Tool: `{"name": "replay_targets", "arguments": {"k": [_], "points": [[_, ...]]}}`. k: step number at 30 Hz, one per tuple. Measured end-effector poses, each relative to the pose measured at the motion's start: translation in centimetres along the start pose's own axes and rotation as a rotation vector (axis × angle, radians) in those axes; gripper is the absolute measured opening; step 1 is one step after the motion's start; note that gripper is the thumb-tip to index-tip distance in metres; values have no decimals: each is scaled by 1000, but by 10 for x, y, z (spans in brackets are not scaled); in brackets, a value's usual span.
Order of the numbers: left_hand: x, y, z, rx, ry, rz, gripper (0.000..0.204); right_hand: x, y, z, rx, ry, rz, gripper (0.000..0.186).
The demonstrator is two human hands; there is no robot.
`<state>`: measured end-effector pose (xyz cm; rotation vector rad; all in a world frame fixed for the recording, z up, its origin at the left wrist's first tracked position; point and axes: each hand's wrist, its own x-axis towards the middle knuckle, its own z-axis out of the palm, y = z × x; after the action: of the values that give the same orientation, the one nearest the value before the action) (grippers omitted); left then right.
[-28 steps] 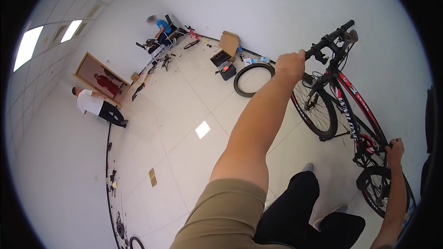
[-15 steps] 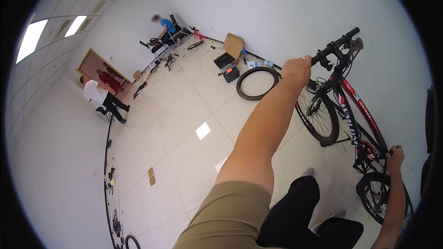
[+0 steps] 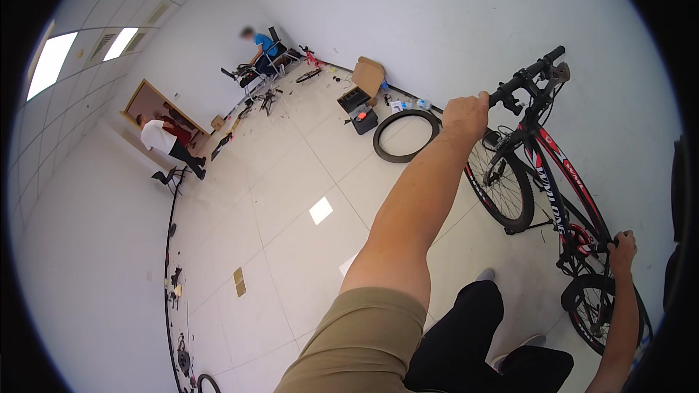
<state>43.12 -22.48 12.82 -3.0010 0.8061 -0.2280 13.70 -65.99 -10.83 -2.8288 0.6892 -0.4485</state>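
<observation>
A black bicycle (image 3: 553, 167) with red and white markings leans close to the white wall on my right. My left hand (image 3: 467, 114) is wrapped round the near grip of its handlebar (image 3: 527, 77), with the arm stretched out ahead. At the rear of the frame, above the back wheel (image 3: 593, 313), my right hand (image 3: 622, 251) is closed on the bicycle; its fingers partly hide the part they hold. The front wheel (image 3: 502, 182) rests on the floor beyond my left forearm.
A loose tyre (image 3: 384, 151) lies ahead, near an open toolbox (image 3: 362, 116) and a cardboard box (image 3: 368, 73). One person sits by the far wall (image 3: 263, 47); another in a white shirt (image 3: 155, 136) stands near the doorway. Small parts line the left wall.
The person in the white shirt has moved toward the doorway, leaving a black chair in view behind. Both my hands keep their hold on the bicycle, which has hardly shifted.
</observation>
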Motion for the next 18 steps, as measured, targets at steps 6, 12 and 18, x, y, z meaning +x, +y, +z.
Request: {"name": "replay_targets", "arguments": {"k": [6, 12, 18], "points": [[0, 2, -2, 6, -14, -6, 25, 1, 1, 1, -6, 0, -3, 24], [-1, 1, 0, 12, 2, 1, 25, 1, 0, 2, -8, -3, 3, 23], [2, 0, 4, 15, 26, 11, 23, 1, 0, 0, -6, -1, 6, 23]]}}
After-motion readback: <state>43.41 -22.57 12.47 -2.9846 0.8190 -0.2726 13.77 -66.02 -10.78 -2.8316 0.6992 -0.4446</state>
